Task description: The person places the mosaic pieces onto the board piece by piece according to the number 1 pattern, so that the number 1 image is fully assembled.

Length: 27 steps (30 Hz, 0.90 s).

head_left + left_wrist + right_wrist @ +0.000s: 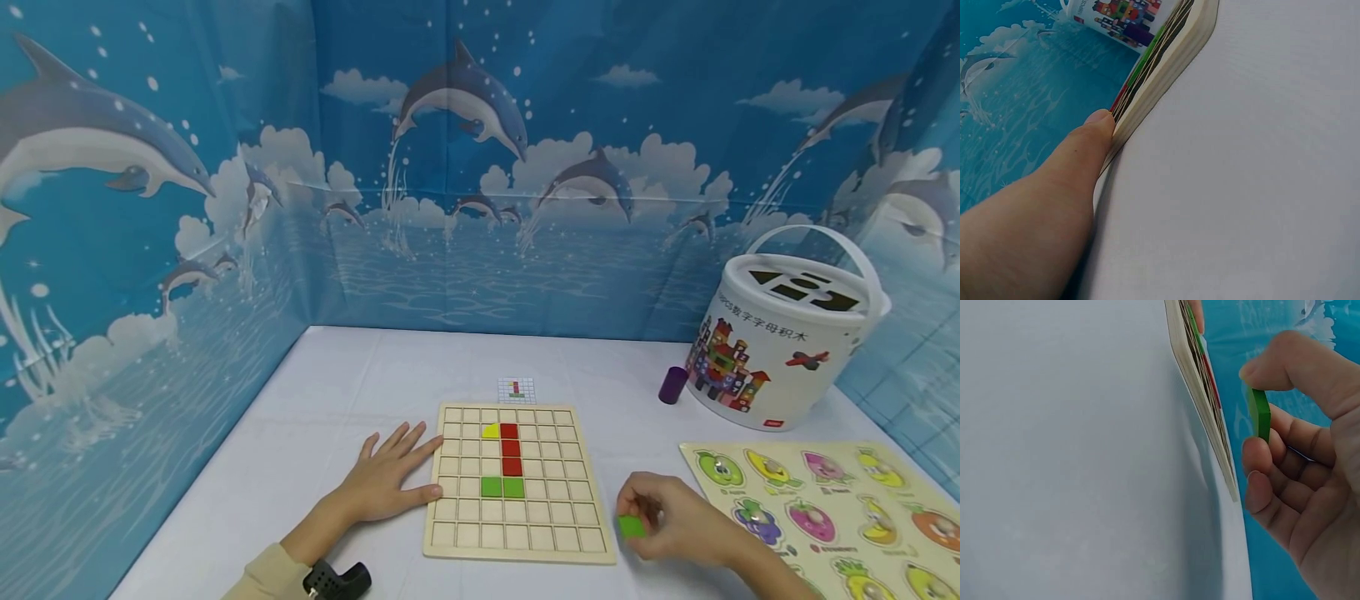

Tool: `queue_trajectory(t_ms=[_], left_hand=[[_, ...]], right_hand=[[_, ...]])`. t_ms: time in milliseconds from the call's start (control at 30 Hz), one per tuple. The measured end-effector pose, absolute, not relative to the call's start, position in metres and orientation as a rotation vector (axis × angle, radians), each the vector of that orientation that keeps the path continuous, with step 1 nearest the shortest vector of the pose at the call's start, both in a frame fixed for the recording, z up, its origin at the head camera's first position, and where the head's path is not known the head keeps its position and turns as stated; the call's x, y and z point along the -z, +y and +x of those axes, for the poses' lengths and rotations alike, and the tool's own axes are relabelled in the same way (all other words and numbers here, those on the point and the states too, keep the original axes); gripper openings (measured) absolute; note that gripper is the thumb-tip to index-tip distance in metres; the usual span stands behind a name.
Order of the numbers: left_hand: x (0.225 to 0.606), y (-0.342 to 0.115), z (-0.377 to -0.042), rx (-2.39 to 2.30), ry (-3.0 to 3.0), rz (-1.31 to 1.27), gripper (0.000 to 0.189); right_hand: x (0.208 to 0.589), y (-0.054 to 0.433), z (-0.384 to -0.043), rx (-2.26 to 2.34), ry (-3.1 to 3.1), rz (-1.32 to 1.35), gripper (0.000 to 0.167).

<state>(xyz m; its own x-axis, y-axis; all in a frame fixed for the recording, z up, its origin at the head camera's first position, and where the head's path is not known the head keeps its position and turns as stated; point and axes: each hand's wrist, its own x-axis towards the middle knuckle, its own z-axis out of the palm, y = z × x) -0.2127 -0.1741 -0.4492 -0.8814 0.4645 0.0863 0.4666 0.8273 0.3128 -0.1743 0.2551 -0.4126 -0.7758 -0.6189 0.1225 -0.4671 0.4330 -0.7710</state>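
Observation:
A wooden grid board [465, 533] lies on the white table, holding a yellow quarter-round piece [491, 431], a column of three red squares [511, 448] and two green squares [502, 487] side by side below. Fingers spread, my left hand [393, 483] rests flat on the table and touches the board's left edge with thumb and fingertip. To the right of the board, my right hand [678, 518] pinches a green square block [1260, 414] between thumb and fingers, apart from the board. A small pattern card [517, 390] lies just beyond the board's far edge.
At the back right stands a white bucket [780, 350] with a handle and shaped holes in its lid. Beside it is a purple cylinder [672, 385]. A fruit picture board [772, 487] lies at the right, partly under the right forearm. Dolphin-print curtains [480, 275] surround the table.

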Motion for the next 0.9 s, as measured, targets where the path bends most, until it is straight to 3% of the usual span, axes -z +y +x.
queue_trajectory(t_ms=[900], left_hand=[[0.450,-0.175,-0.214,0.521,-2.989,-0.781,0.075]], right_hand=[[0.392,0.212,-0.203,1.210,2.557,-1.018,0.026]])
